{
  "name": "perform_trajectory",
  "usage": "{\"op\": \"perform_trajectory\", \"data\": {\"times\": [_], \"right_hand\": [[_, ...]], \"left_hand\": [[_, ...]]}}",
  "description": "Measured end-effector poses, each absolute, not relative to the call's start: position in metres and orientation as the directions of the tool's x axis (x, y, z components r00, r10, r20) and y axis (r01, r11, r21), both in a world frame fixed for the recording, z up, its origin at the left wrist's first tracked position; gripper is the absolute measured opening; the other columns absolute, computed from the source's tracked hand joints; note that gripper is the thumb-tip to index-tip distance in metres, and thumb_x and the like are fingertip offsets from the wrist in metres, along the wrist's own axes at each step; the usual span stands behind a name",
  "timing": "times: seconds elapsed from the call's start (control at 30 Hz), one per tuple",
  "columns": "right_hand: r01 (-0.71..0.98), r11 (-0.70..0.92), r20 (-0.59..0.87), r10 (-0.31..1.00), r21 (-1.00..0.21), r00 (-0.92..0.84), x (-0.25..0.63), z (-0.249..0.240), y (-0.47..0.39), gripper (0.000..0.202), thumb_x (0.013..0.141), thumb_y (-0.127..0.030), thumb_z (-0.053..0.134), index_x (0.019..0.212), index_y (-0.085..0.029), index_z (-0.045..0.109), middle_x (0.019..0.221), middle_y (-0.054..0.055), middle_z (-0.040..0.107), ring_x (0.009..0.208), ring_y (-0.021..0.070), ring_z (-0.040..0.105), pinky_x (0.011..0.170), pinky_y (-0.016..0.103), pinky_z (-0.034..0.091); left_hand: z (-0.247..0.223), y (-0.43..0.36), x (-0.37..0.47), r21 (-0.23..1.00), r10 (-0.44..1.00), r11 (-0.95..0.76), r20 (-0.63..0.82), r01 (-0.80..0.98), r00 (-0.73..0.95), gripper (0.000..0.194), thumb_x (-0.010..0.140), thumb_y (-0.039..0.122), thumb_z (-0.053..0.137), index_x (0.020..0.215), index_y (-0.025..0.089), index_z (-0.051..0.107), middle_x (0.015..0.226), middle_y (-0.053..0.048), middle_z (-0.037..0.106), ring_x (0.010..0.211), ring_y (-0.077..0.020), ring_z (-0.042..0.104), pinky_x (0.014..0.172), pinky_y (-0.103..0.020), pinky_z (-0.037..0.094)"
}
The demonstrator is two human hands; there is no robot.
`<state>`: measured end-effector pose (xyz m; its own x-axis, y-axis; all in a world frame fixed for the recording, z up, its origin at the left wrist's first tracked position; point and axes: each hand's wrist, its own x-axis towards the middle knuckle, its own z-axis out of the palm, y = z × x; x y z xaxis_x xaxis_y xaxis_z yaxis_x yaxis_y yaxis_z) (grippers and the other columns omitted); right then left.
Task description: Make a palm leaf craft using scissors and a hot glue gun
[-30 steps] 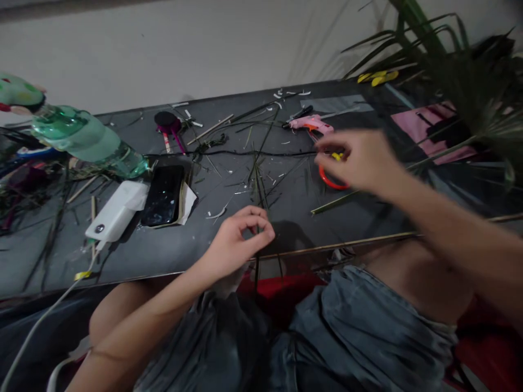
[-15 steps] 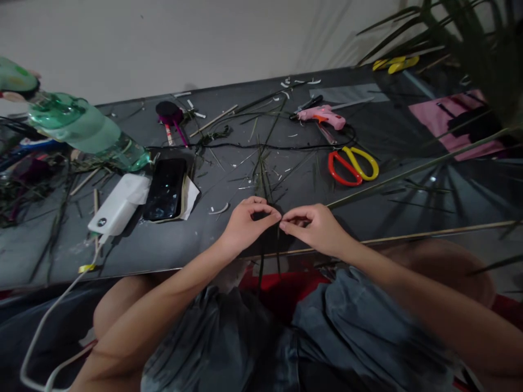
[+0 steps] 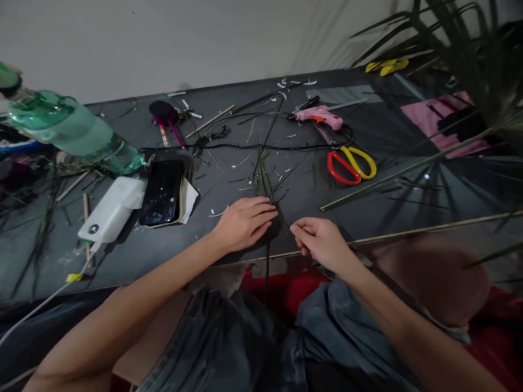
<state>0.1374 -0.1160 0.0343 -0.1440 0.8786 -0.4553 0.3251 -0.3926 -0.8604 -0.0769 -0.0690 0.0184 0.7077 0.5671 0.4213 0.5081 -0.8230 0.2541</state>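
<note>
While two hands (image 3: 245, 224) sit near leaf strips (image 3: 265, 178), one glue gun (image 3: 329, 118) lies beyond.

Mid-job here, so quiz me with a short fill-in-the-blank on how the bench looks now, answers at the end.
1. The hand nearer the scissors is the person's ____.
2. One handle loop of the scissors is red, the other ____.
3. The glue gun has a ____ body.
4. The power bank beside the phone is ____.

Missing words: right; yellow; pink; white.

The left hand (image 3: 247, 222) lies over leaf strips (image 3: 265, 182), right hand (image 3: 324, 244) curled nearby.
</note>
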Motion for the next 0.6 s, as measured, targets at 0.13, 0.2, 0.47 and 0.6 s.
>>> {"op": "perform_trajectory", "data": {"times": [0.13,0.2,0.47,0.6], "right_hand": [[0.323,-0.491,-0.533,0.845,-0.809,-0.049,0.125,0.032,-0.125,0.023,0.083,-0.036,0.058,0.078,-0.014,0.064,0.060,0.003,0.065,0.044,0.0099,0.058,0.041,0.018,0.038],[0.293,-0.527,-0.553,0.833,-0.798,-0.007,0.121,0.032,-0.128,0.022,0.082,-0.034,0.060,0.077,-0.013,0.064,0.062,0.004,0.067,0.046,0.0109,0.061,0.041,0.018,0.041],[0.152,-0.624,-0.622,0.780,-0.766,0.069,0.120,0.030,-0.129,0.022,0.077,-0.032,0.065,0.077,-0.011,0.066,0.069,0.009,0.070,0.047,0.0107,0.061,0.043,0.018,0.046],[0.135,-0.659,-0.658,0.751,-0.740,0.061,0.119,0.029,-0.126,0.020,0.078,-0.031,0.064,0.077,-0.011,0.067,0.071,0.010,0.072,0.047,0.0103,0.061,0.044,0.018,0.046]], "left_hand": [[0.008,-0.072,-0.083,0.172,0.491,-0.870,0.381,0.462,0.783,0.028,0.096,0.024,0.050,0.117,0.015,0.067,0.122,-0.010,0.069,0.122,-0.0240,0.060,0.096,-0.041,0.053],[0.006,-0.072,-0.083,0.178,0.494,-0.869,0.375,0.462,0.784,0.029,0.097,0.024,0.049,0.117,0.014,0.067,0.123,-0.010,0.069,0.120,-0.0235,0.061,0.097,-0.040,0.054],[0.012,-0.073,-0.081,0.125,0.489,-0.870,0.340,0.476,0.804,0.031,0.097,0.024,0.047,0.120,0.014,0.065,0.124,-0.010,0.069,0.118,-0.0228,0.062,0.092,-0.037,0.054],[0.013,-0.074,-0.081,0.114,0.477,-0.876,0.341,0.469,0.810,0.033,0.098,0.026,0.046,0.122,0.013,0.063,0.124,-0.010,0.069,0.118,-0.0220,0.062,0.094,-0.036,0.052]]}}
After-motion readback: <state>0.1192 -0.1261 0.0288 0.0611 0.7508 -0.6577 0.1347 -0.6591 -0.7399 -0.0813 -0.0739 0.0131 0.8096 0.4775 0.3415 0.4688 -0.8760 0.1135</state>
